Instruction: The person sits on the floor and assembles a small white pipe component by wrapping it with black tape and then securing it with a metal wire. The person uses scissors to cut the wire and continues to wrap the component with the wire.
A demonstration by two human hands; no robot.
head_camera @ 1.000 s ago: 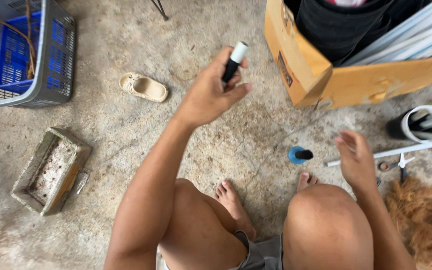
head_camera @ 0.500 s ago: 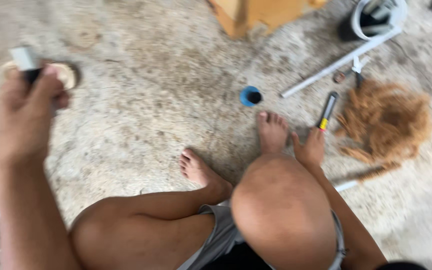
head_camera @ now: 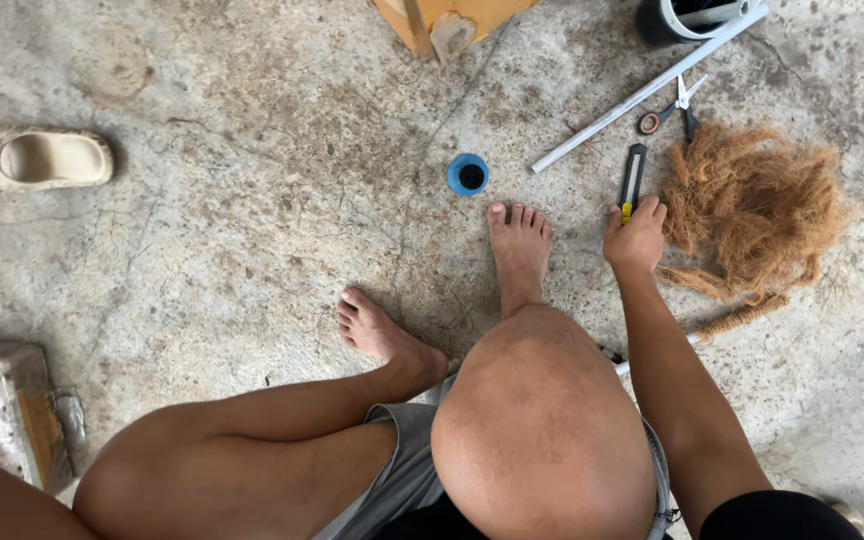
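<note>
Nearest the camera are the person's bent knees and two bare feet (head_camera: 518,250) on the concrete floor (head_camera: 252,250). The right hand (head_camera: 635,237) reaches out past the right foot, fingers curled around the near, yellow-tipped end of a black utility knife (head_camera: 632,180) that lies flat on the floor; it looks gripped but not lifted. The left hand is out of view, only a forearm showing at the near left edge.

Just right of the hand lies a loose heap of brown coconut fibre (head_camera: 757,210), uncut as far as can be told, with a fibre-wrapped stick (head_camera: 737,320) at its near edge. Nothing blocks the knife.

Farther off:
- a blue cap (head_camera: 468,174)
- small scissors (head_camera: 674,108)
- a white pipe (head_camera: 652,88)
- a black pot (head_camera: 687,18)
- a yellow box (head_camera: 442,22)

Far left is a beige sandal (head_camera: 40,158); a concrete block (head_camera: 2,410) sits near left.
</note>
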